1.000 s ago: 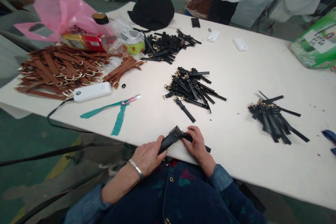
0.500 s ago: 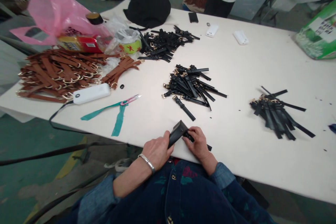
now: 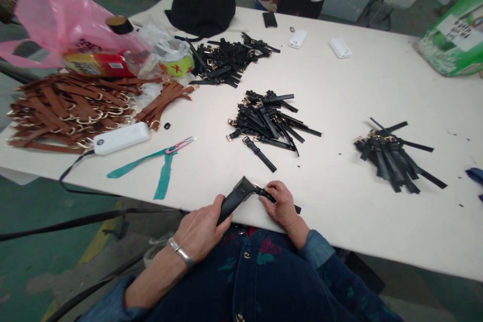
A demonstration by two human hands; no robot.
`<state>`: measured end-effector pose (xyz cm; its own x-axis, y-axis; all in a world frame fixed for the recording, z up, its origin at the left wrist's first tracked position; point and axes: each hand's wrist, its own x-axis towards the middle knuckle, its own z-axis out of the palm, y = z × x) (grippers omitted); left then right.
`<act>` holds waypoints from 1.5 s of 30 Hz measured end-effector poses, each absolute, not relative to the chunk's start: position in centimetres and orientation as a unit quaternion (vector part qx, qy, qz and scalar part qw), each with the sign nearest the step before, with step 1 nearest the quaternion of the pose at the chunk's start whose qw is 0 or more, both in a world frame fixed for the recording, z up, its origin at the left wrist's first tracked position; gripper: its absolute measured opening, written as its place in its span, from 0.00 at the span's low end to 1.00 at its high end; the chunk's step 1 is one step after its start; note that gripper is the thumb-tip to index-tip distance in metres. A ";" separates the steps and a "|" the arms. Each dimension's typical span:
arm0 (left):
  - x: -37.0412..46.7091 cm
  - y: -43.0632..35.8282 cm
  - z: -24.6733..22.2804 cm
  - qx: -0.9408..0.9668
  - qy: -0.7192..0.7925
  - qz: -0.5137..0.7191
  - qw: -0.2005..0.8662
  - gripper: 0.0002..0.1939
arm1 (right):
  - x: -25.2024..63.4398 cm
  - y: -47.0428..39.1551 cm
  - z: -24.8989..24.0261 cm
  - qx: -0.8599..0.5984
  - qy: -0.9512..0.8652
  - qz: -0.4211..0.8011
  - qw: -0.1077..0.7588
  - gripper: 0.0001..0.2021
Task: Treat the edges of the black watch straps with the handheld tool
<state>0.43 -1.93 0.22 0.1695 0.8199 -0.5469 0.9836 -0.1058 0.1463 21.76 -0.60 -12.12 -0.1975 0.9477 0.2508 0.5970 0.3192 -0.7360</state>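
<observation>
Green floor (image 3: 22, 271) (a yellow stripe (image 3: 92, 246))

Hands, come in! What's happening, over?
Left hand grips broad black leathery piece. Right hand pinches narrow black leathery strap. Pile of black buckled straps just beyond.

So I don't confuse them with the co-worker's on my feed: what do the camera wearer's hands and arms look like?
Both are gloveless. The left hand has a flat silver-coloured bracelet at the wrist; no bracelet shows on the right hand. Left cuff and right cuff are lighter, denim-like blue; the right sleeve is darker blue, faintly patterned.
</observation>
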 end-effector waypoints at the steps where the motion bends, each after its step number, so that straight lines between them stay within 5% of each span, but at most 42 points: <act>1: 0.7 -2.1 0.2 0.728 0.615 -0.163 0.255 0.18 | 21.8 -0.6 -12.1 -0.526 -0.733 0.251 0.351 0.10; 45: 0.0 2.2 2.5 0.801 0.508 -0.253 0.190 0.18 | 23.2 1.1 -11.2 -0.427 -0.793 0.318 0.295 0.07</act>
